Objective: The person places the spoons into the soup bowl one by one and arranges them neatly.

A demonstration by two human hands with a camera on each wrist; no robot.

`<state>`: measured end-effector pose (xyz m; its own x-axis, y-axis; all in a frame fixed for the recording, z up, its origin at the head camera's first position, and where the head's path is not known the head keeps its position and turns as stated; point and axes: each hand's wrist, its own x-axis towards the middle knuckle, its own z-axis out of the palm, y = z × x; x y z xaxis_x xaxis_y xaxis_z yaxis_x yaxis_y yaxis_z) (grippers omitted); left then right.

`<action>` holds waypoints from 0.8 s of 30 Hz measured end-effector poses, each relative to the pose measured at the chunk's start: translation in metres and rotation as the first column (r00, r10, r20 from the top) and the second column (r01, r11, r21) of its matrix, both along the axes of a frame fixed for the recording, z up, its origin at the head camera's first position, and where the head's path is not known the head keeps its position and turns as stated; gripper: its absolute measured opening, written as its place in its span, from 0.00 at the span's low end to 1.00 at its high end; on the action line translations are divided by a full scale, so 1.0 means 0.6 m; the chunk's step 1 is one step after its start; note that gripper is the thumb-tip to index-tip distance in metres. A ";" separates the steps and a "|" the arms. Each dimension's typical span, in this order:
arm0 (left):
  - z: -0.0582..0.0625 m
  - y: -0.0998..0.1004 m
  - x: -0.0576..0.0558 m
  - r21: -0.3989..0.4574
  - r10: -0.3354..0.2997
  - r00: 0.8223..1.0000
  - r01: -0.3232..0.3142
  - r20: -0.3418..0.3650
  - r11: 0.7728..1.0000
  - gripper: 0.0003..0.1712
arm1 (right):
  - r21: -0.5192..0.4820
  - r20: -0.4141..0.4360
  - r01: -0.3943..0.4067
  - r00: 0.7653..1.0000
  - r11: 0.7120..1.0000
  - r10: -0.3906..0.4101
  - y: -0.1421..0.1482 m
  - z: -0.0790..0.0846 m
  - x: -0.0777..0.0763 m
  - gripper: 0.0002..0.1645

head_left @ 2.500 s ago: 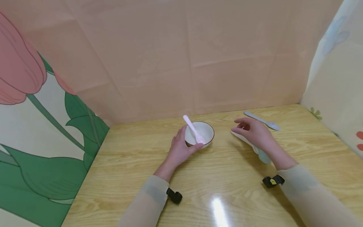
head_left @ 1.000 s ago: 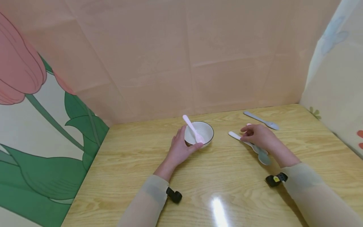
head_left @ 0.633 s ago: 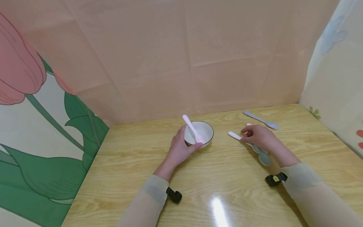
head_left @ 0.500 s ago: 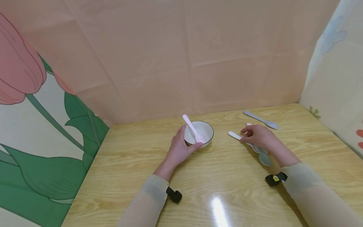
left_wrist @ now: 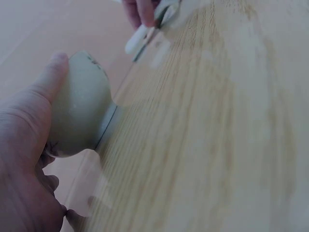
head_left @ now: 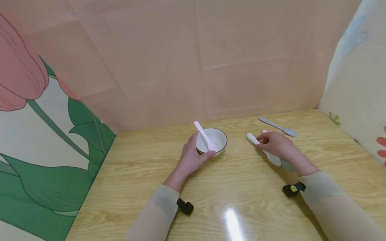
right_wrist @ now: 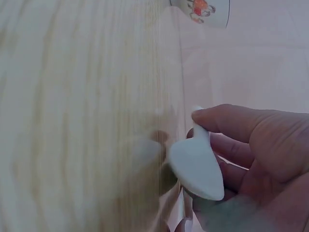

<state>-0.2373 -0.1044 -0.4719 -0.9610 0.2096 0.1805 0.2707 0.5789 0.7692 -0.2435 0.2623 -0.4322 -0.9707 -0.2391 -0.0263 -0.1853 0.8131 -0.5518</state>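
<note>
My left hand (head_left: 192,160) holds a small white bowl (head_left: 219,137) with a dark rim, thumb on the near side and fingers round the left. A pink spoon (head_left: 201,131) leans in the bowl, its handle sticking out over the far rim. To the right, my right hand (head_left: 276,146) pinches a white spoon (head_left: 252,138) by its handle between thumb and fingers. In the right wrist view the white spoon's bowl (right_wrist: 197,166) hangs just over the table. Beneath that hand lie a second pink spoon (head_left: 264,131), mostly hidden, and a grey-green spoon (head_left: 287,165).
A blue-grey spoon (head_left: 278,127) lies farther back on the wooden table (head_left: 144,187). Pink cloth (head_left: 163,67) closes off the back, with a tulip-printed panel (head_left: 57,134) on the left and a pale panel (head_left: 362,100) on the right.
My right hand came down to the spoons, then pinched the white one and raised it slightly off the others. The left hand and the bowl stayed in place.
</note>
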 end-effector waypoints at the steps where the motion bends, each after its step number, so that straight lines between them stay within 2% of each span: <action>1: 0.000 0.000 0.000 0.000 -0.001 1.000 0.001 0.000 1.000 0.64 | -0.002 -0.003 0.003 1.000 1.000 -0.003 0.000 0.000 -0.001 0.25; 7: -0.001 0.000 -0.002 0.000 0.001 1.000 -0.001 -0.001 1.000 0.63 | -0.098 0.023 0.054 0.998 0.994 -0.052 -0.004 0.004 0.000 0.27; 11: 0.002 0.000 0.000 -0.001 0.003 1.000 -0.003 0.002 1.000 0.64 | -0.215 0.057 0.075 0.996 0.974 -0.064 -0.006 0.007 0.003 0.29; 16: 0.003 0.000 0.001 -0.002 0.003 1.000 -0.003 0.009 1.000 0.64 | -0.318 0.053 0.086 0.996 0.944 -0.073 -0.010 0.011 0.007 0.32; 19: 0.001 0.001 0.001 -0.005 0.004 1.000 -0.004 0.012 1.000 0.65 | -0.337 0.045 0.093 0.996 0.937 -0.083 -0.017 0.018 0.008 0.32; 24: 0.000 0.001 0.004 -0.010 0.001 1.000 -0.001 0.007 1.000 0.65 | -0.302 0.022 0.095 0.995 0.949 -0.093 -0.034 0.035 0.003 0.33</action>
<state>-0.2349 -0.1036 -0.4716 -0.9625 0.2102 0.1717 0.2647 0.5867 0.7653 -0.2416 0.2418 -0.4114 -0.9891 -0.1449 0.0260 -0.1115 0.6217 -0.7753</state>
